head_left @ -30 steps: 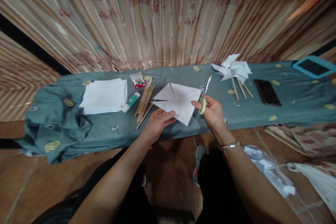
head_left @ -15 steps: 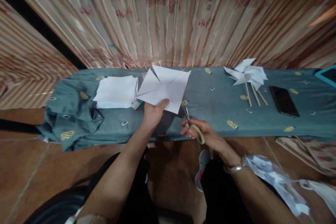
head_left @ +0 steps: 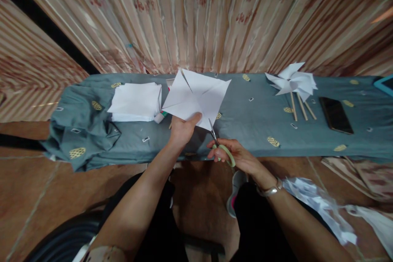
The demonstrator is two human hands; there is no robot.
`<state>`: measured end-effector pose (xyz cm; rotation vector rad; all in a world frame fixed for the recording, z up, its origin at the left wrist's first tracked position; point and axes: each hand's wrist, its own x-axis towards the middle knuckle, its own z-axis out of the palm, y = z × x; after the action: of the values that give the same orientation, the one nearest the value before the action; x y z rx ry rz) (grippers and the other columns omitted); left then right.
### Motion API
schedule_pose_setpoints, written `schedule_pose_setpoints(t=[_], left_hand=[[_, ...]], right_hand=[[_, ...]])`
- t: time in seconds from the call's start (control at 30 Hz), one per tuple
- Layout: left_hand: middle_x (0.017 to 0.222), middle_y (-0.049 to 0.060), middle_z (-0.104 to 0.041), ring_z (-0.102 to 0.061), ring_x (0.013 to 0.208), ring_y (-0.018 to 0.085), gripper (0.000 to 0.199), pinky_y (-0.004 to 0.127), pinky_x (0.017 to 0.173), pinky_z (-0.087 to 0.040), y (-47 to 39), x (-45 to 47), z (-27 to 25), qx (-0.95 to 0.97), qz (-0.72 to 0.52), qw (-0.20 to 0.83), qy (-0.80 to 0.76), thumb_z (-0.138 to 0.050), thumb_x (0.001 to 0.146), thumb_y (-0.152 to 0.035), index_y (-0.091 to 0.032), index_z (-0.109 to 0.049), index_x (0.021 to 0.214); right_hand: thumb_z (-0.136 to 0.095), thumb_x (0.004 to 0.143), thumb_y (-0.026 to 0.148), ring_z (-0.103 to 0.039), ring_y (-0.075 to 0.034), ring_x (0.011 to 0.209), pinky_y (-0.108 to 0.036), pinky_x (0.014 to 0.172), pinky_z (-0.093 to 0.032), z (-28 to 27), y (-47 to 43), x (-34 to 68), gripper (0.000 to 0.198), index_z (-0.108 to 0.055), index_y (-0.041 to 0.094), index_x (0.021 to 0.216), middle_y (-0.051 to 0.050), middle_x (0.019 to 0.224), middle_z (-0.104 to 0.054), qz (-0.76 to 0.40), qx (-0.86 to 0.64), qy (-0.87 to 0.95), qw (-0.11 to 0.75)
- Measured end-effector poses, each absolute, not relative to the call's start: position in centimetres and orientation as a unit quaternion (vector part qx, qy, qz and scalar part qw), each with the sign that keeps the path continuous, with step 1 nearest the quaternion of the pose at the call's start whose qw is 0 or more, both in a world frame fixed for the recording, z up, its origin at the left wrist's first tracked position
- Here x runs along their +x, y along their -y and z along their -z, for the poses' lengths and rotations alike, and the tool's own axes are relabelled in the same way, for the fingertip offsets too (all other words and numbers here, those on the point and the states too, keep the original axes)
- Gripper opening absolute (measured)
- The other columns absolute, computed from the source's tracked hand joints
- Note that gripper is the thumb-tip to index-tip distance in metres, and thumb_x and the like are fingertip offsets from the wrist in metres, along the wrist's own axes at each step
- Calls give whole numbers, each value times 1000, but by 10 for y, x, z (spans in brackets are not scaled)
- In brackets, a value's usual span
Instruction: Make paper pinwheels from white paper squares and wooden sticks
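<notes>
My left hand [head_left: 183, 129] grips a square sheet of white paper [head_left: 202, 94] near its front edge, thumb on top. Slits run inward from the sheet's corners. In my right hand [head_left: 235, 153] is a pair of scissors [head_left: 227, 154] with pale green handles. Its blades point up at the sheet's nearest corner, and one blade lies over the paper. To the left rests a stack of white paper [head_left: 135, 100]. Partly hidden beside the held sheet is a small white and green item [head_left: 160, 117].
White paper pinwheels [head_left: 293, 82] on wooden sticks lie on the right of the cloth-covered bench [head_left: 245, 118]. Next to them are a black phone [head_left: 335, 115] and a blue-edged device [head_left: 385, 86]. A clear bag of white paper scraps [head_left: 319, 204] is on the floor. A patterned curtain hangs behind.
My right hand has brought the scissors up to the sheet's near corner. The sheet has shifted slightly to the right in my left hand, and the camera view has moved a little.
</notes>
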<state>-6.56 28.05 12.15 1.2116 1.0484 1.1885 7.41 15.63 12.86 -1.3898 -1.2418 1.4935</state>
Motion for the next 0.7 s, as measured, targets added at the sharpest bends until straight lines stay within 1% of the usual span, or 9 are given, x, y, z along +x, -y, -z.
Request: schedule_pose_setpoints(t=[0.13, 0.27, 0.43, 0.7], left_hand=[[99, 7, -72, -66, 96, 26, 56, 38, 93, -49, -278, -65, -124, 514, -498, 540, -443, -78, 59, -28, -18, -64, 112], [98, 6, -72, -65, 99, 27, 56, 39, 94, -48, -276, -64, -127, 513, -497, 546, -437, -77, 58, -27, -19, -64, 112], [99, 7, -72, -65, 100, 28, 57, 40, 94, -48, -274, -63, -128, 512, -491, 550, -442, -77, 58, -26, -19, -64, 113], [99, 7, -73, -65, 99, 28, 56, 40, 92, -48, -273, -64, -127, 505, -491, 555, -441, -78, 58, -26, -21, -64, 112]], right_hand=[[-64, 75, 63, -53, -10, 59, -23, 54, -39, -128, -156, 74, 47, -63, 18, 88, -1, 74, -64, -587, -542, 478, 363], [-64, 76, 62, -54, -10, 60, -23, 54, -40, -128, -157, 74, 45, -63, 18, 84, -1, 74, -65, -583, -544, 477, 369], [-65, 74, 64, -55, -10, 59, -22, 53, -42, -129, -158, 73, 46, -64, 18, 83, -2, 73, -66, -589, -542, 467, 376], [-65, 73, 65, -54, -10, 59, -23, 54, -40, -130, -157, 72, 47, -63, 19, 83, -1, 73, -65, -590, -540, 468, 375]])
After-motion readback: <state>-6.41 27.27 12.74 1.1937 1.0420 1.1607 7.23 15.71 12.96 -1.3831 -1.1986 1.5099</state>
